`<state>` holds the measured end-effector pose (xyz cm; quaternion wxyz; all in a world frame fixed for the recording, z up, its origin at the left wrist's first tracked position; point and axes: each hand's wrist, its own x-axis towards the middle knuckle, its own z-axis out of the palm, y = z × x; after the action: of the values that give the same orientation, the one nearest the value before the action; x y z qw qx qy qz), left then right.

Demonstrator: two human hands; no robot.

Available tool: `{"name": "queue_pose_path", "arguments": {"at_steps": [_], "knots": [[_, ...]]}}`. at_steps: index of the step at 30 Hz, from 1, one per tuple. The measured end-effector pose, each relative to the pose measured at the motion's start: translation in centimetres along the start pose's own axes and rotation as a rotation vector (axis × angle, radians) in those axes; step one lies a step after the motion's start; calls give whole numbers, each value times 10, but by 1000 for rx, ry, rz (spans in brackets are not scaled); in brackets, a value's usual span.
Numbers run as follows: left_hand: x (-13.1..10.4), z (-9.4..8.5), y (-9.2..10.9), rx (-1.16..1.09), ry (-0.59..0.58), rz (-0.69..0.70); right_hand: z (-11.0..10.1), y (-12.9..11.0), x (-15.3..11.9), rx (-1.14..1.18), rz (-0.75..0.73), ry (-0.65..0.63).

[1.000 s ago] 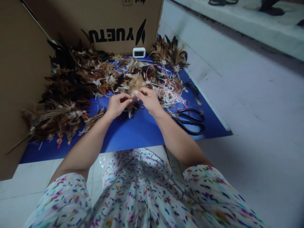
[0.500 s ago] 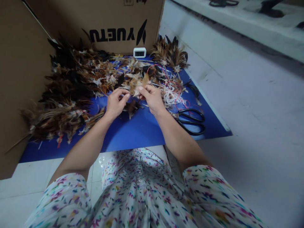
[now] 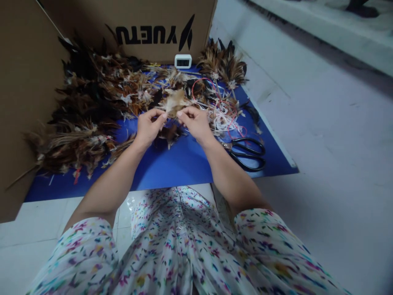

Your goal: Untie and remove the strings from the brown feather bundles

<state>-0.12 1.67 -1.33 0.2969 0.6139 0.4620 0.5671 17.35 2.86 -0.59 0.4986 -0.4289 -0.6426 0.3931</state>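
Pale tan feathers (image 3: 174, 102) stand up between my two hands over the blue board (image 3: 178, 168). My left hand (image 3: 150, 125) pinches their lower left edge between thumb and forefinger. On the other side, my right hand (image 3: 195, 123) is closed in a pinch at their lower right edge. The exact grip points are small and partly hidden by the fingertips. A dark brown feather piece (image 3: 169, 136) lies on the board just below my hands. White string (image 3: 223, 119) is heaped to the right of my right hand.
Feather bundles (image 3: 82, 143) cover the left side, and more (image 3: 222, 65) stand at the back right. Black-handled scissors (image 3: 247, 153) lie at the right. A small white digital clock (image 3: 183, 61) stands before a cardboard box (image 3: 147, 14). Red cord (image 3: 204, 80) loops near the string.
The pale feathers now stand more upright and spread between my hands, and my left fingertips have reached them. My right hand has shifted slightly left. The view has tilted a little.
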Motion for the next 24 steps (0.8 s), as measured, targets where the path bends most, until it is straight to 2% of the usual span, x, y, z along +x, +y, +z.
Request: {"name": "queue_pose_path", "arguments": {"at_steps": [2, 4, 7, 10, 16, 24], "knots": [[3, -2, -2, -68, 87, -19, -1, -5, -5, -203, -48, -73], [7, -4, -4, -115, 146, -35, -1, -12, -13, -411, -80, -214], [10, -7, -7, -151, 186, -46, 4, -24, -25, -696, -86, -422], [12, -9, -10, -175, 204, -63, 9, -31, -32, -858, -51, -509], [13, -9, -15, -189, 217, -94, 11, -29, -33, -930, -20, -573], [13, -13, -18, -155, 187, -120, 10, -14, -30, -789, -66, -609]]}}
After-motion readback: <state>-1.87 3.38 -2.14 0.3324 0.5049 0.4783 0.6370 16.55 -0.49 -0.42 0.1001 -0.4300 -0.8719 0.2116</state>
